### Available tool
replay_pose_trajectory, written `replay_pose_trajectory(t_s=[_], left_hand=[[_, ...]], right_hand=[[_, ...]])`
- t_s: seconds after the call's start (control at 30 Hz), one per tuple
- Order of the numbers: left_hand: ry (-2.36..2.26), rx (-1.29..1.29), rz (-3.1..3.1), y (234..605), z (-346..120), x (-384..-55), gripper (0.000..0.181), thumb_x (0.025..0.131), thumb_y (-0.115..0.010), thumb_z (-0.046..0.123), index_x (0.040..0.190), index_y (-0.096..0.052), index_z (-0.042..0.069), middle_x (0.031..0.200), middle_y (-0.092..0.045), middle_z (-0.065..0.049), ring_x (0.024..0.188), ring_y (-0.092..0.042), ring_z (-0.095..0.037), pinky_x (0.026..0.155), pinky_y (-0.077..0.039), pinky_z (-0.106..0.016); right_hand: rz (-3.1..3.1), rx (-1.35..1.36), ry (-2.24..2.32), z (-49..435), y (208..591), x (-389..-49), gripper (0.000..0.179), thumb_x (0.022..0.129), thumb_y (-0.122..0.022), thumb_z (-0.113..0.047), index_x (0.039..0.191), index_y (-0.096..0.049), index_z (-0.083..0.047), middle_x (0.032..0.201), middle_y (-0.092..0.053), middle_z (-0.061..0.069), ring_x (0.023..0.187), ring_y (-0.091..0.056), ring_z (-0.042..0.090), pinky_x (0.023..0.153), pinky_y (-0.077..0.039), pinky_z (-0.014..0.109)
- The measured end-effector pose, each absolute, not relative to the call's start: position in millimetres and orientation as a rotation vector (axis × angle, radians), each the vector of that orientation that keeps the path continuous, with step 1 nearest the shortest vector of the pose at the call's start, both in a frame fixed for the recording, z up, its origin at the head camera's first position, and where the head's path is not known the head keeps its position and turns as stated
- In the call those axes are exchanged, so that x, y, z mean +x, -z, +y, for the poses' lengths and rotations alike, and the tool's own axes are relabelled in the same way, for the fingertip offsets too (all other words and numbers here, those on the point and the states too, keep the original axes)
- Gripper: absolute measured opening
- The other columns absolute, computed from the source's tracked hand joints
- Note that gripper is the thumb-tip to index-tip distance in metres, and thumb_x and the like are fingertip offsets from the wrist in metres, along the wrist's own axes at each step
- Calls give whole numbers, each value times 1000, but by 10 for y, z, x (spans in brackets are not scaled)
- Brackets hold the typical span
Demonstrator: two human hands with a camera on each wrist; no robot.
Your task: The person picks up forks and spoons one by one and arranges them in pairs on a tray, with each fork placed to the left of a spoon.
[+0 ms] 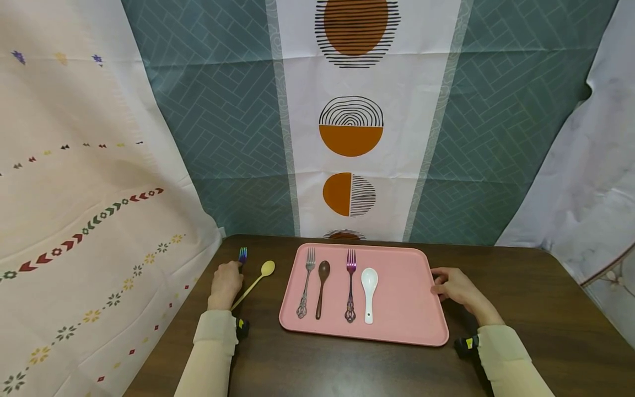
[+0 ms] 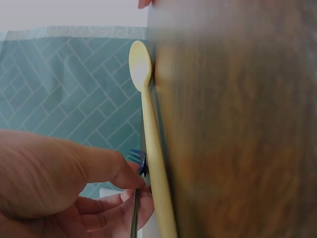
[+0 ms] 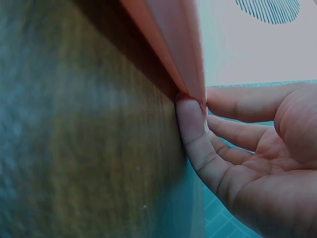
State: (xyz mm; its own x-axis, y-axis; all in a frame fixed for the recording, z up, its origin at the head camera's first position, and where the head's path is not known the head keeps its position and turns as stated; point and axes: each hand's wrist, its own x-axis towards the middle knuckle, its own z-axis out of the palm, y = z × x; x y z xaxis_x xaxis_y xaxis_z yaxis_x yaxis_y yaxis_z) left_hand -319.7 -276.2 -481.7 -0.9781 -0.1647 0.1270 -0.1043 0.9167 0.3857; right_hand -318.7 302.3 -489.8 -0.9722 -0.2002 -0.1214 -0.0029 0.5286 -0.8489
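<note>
On the left of the table, my left hand (image 1: 226,282) pinches a blue-tined fork (image 1: 242,255) between thumb and fingers. Its thin dark handle (image 2: 134,213) runs down past the fingers in the left wrist view. Close beside that hand lies a pale yellow spoon (image 1: 268,268). My right hand (image 1: 458,286) grips the right rim of a pink tray (image 1: 404,298), thumb and fingertips on either side of the edge. On the tray lie a silver fork (image 1: 310,264), a brown spoon (image 1: 324,270), a purple-tined fork (image 1: 351,262) and a white spoon (image 1: 369,280).
The dark wooden table (image 1: 526,286) extends in front of the tray and to its right. Behind it hangs a teal and white patterned cloth (image 1: 238,110). An embroidered cream cloth (image 1: 74,220) runs along the left side.
</note>
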Motion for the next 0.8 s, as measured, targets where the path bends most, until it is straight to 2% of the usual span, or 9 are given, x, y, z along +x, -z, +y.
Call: replay_pose_trajectory(t_s=[0.13,0.4,0.63,0.8], left_hand=[[579,212,-2939,4792,-2768,-3178,36,94,-57,-5,129,-67,-9,116,-65,-39,95,-66,-57,77,-55,-63],[541,202,-2948,4725,-2766,-3161,30,93,-48,-9,115,-68,-13,106,-65,-41,90,-65,-58,76,-53,-65],[546,200,-2911,4689,-2741,-3141,40,92,-46,-10,126,-68,-10,114,-64,-41,95,-64,-59,79,-53,-65],[546,179,-2885,4669,-2731,-3136,41,91,-47,-11,127,-67,-12,116,-64,-41,97,-64,-59,82,-53,-65]], right_hand=[[2573,-167,1412,3029,4904,-3191,60,91,-67,3,142,-43,22,92,-59,15,74,-69,26,74,-61,42],[2577,-152,1401,3024,4887,-3191,60,91,-67,2,143,-43,21,93,-59,15,75,-70,27,76,-61,43],[2577,-155,1412,3016,4879,-3181,60,90,-67,3,141,-43,22,92,-59,16,75,-69,26,75,-62,42],[2572,-158,1420,3014,4885,-3179,60,89,-67,4,141,-43,22,92,-58,16,74,-68,26,74,-62,41]])
